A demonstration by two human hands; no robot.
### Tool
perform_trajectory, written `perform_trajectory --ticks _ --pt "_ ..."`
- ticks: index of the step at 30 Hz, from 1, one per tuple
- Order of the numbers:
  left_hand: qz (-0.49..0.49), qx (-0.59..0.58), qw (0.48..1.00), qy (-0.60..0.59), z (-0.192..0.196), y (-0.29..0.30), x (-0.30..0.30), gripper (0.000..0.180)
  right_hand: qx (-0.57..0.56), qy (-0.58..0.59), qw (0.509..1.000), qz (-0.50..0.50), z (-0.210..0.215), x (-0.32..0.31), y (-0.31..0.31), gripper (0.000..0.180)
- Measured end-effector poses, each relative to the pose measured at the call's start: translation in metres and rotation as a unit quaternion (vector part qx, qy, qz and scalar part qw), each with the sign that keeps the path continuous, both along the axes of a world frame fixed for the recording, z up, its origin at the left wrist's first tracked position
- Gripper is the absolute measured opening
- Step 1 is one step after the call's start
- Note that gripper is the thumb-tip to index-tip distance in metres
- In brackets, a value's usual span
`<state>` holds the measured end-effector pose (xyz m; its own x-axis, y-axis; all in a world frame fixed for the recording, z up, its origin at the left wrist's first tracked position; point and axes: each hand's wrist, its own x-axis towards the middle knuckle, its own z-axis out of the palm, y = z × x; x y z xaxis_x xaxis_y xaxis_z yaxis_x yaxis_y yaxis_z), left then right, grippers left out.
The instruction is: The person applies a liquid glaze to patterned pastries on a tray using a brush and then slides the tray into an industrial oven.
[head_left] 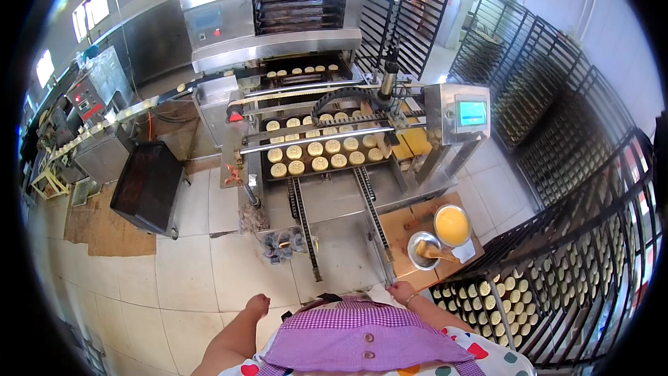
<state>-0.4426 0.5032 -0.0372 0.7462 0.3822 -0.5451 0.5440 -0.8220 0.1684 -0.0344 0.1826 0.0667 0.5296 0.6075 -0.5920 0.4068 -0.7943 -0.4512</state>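
My left hand (258, 304) hangs over the tiled floor, fingers curled in, with nothing visible in it. By the near end of the machine's metal frame (381, 242) is my right hand (401, 292), its fingers bent; whether it grips the frame's edge I cannot make out. Ahead, a dark baking tray (328, 170) sits on the machine under a moving-head assembly (348, 106), bearing rows of round, pale, stamped pastries (315, 148). Two chain rails (304, 230) run from it toward me. Close to my right hand, a steel bowl (419, 259) holds a wooden-handled brush (435, 253).
A bowl of yellow liquid (452, 225) stands on a wooden board (417, 280). Racks with pastry trays (557, 271) crowd the right side. A control screen (472, 113) faces me. At left are a dark wheeled box (149, 188) and a conveyor (118, 117); an oven-like machine (278, 10) stands behind.
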Motion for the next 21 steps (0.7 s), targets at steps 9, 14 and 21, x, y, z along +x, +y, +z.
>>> perform_trajectory --ticks 9,14,21 --pt "0.378 -0.1 0.918 -0.072 0.036 0.0 0.014 0.018 -0.041 -0.05 0.991 -0.113 -0.03 0.05 -0.066 0.043" --pt "0.265 -0.149 0.952 0.042 -0.013 -0.019 0.008 0.02 0.02 -0.106 0.993 0.049 -0.124 0.072 -0.117 0.031" --pt "0.312 -0.184 0.932 -0.032 0.025 -0.027 0.049 0.019 0.009 -0.088 0.994 0.06 -0.049 0.065 -0.063 0.02"
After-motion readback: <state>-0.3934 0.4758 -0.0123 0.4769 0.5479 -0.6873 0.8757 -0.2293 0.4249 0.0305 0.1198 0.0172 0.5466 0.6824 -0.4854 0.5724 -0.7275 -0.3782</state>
